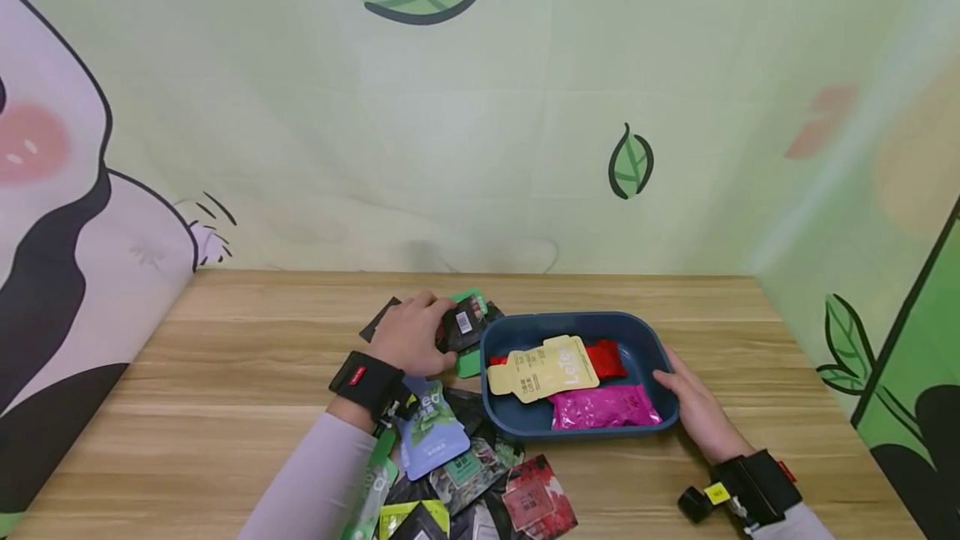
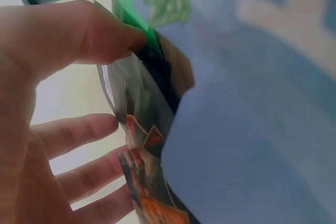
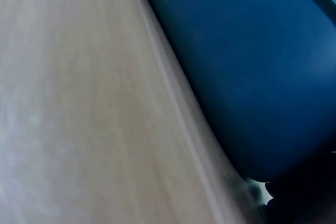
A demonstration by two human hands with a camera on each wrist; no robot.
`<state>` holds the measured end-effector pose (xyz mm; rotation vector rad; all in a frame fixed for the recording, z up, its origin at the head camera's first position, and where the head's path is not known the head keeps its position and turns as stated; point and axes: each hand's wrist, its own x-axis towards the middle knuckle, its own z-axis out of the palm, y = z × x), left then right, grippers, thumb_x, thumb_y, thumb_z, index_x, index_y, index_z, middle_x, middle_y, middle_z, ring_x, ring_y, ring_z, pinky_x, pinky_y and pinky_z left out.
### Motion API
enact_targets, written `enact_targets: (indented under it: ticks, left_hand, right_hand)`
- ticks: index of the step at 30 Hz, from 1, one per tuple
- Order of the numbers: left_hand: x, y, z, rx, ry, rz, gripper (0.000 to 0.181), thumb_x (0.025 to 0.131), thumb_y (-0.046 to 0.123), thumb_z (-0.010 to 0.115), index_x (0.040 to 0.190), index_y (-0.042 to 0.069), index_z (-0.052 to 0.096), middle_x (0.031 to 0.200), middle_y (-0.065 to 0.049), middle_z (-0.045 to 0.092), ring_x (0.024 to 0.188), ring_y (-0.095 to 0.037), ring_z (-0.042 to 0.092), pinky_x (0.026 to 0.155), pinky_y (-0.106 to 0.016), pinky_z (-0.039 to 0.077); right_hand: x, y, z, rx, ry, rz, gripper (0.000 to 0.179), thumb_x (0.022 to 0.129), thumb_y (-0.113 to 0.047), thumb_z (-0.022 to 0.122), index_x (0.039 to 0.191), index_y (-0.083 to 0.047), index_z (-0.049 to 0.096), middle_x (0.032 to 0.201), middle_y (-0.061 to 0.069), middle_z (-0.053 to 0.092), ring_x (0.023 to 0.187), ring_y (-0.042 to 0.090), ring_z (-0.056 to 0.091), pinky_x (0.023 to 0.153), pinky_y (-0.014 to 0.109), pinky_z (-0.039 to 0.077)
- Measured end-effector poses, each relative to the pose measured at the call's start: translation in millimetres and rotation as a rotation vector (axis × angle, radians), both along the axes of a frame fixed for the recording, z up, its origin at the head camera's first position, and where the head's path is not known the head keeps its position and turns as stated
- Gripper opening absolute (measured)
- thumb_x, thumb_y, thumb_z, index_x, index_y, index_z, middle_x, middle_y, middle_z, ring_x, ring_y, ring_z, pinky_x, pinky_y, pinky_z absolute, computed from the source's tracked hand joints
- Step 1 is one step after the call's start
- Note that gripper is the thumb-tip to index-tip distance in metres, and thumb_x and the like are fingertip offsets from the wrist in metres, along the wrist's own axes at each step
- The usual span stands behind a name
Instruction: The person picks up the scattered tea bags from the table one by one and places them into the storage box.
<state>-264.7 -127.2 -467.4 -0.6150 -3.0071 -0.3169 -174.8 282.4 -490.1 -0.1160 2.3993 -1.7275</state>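
My left hand (image 1: 412,336) lies over the back of a loose pile of flat packets, its thumb and fingers spread about a black packet (image 1: 465,323) with a white label. In the left wrist view, the fingertips touch the edges of dark packets (image 2: 147,177); a light blue pouch (image 2: 252,103) fills the right side. My right hand (image 1: 697,407) grips the right end of a dark blue tub (image 1: 637,332), thumb over its rim. Inside the tub lie a cream packet (image 1: 551,369), a red packet (image 1: 609,358) and a shiny magenta packet (image 1: 607,407).
Several more packets spread toward the front, among them a light blue pouch (image 1: 435,440), a red printed packet (image 1: 536,498) and a yellow-green one (image 1: 397,517). They lie on a wood-grain table (image 1: 210,373). A printed backdrop (image 1: 480,148) hangs behind the table.
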Motion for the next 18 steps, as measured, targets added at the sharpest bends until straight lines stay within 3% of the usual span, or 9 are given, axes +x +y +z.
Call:
enact_targets:
  ticks: [18]
  left_hand:
    - [2.5,2.5,7.0,0.025,0.058,-0.025,0.080,0.074,0.051,0.069,0.145,0.019,0.053,0.129,-0.010,0.057,0.107,-0.029,0.057,0.092,-0.049,0.045]
  right_hand:
    - [-0.5,0.1,-1.4,-0.012,0.017,0.006,0.073,0.105,-0.036,0.038,0.160,0.002,0.008,0.166,0.021,0.005,0.151,0.037,0.001,0.116,0.058,0.005]
